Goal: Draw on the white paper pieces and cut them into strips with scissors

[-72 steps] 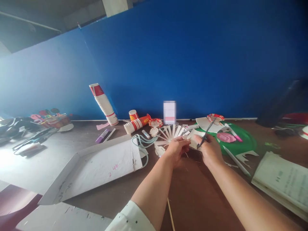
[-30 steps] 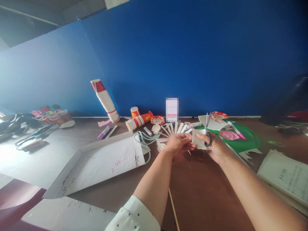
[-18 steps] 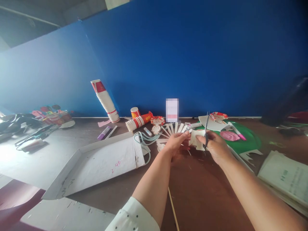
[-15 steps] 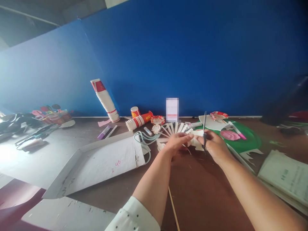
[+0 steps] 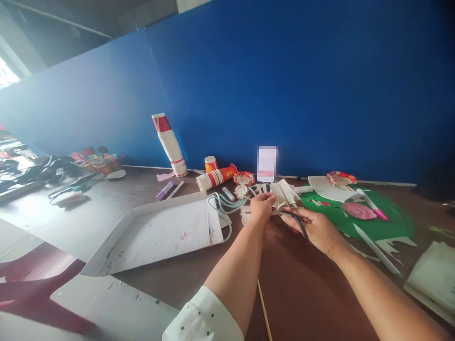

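Observation:
My left hand is closed, thumb and fingers pinching a piece of white paper cut into strips, some of them fanned out. My right hand holds dark scissors, whose blades point up and away to the left across the paper. Whether the blades are parted is hard to make out. Just left of my left hand lies a paper figure with a red-and-white patterned top, near a loop of pale cord.
A white cardboard box lid lies to the left. Behind it stand stacked paper cups, leaning, and a red cup stack on its side. A green round sheet bears a pink piece and marker. A thin stick lies in front.
The view has turned slightly left. The scissors have gone from upright to slanting over the paper, and my right hand has opened out lower. The fanned strips are bunched closer together.

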`<state>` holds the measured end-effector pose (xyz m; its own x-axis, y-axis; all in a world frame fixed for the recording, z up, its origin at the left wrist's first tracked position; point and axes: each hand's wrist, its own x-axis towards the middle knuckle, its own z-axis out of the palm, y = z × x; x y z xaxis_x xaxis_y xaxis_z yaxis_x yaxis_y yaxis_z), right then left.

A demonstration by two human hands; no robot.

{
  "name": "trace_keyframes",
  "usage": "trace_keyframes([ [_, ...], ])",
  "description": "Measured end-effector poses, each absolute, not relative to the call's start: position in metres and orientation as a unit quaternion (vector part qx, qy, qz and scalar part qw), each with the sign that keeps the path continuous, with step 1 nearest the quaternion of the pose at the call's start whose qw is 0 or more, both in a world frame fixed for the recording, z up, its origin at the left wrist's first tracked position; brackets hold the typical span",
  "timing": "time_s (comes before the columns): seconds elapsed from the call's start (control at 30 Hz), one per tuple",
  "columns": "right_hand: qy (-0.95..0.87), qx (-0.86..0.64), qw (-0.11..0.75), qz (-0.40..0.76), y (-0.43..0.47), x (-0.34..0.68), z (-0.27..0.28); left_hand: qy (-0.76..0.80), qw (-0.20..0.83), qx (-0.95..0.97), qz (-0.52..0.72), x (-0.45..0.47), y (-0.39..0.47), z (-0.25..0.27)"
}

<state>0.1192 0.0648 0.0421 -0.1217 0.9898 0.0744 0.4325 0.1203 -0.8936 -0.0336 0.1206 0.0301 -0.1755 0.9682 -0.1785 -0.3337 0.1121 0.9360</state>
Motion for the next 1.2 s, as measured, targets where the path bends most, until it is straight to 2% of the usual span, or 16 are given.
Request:
trace_keyframes([
  [0.1, -0.671, -0.556, 0.325, 0.368, 0.065, 0.12, 0.04, 0.491, 0.544, 0.308, 0.606, -0.035, 0.124, 0.031],
  [0.27, -0.645, -0.561, 0.313, 0.414, 0.065, 0.123, 0.042, 0.481, 0.525, 0.3, 0.634, -0.037, 0.126, 0.029],
  [0.7, -0.632, -0.552, 0.309, 0.448, 0.064, 0.123, 0.043, 0.445, 0.537, 0.301, 0.65, -0.037, 0.129, 0.024],
  [1.2, -0.603, -0.559, 0.342, 0.455, 0.065, 0.125, 0.04, 0.444, 0.581, 0.32, 0.602, -0.031, 0.117, 0.032],
])
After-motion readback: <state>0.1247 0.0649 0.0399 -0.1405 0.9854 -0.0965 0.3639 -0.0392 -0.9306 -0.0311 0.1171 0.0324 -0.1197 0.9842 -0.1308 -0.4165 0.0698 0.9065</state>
